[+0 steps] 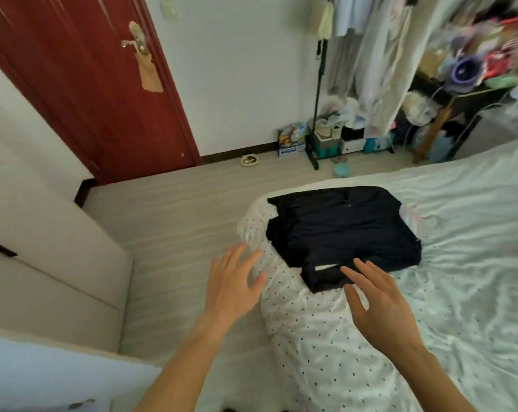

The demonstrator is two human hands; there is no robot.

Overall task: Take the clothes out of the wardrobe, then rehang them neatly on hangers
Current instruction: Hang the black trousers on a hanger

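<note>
1. Dark folded clothes (341, 230): the stack lies on the near corner of the bed (474, 233), partly on the dotted cover (311, 337), close to the edge above the floor.
2. Your left hand (232, 285): fingers are straight and spread, holding nothing, over the bed's edge just left of the stack. Contact with the cover cannot be told.
3. Your right hand (379, 307): fingers are spread, holding nothing, with the fingertips at the stack's near flap. Whether they touch it is unclear.
4. Risk, slipping: the stack sits near the corner, so pulling one layer toward you would likely drag the rest onto the floor.
5. Risk, creasing: grabbing only the loose near flap would probably unfold the pile unevenly. Lift one garment with both hands.
6. Risk, supply: no hanger is plainly visible within reach. The clothes rack (355, 55) stands well apart, across the room.
</note>
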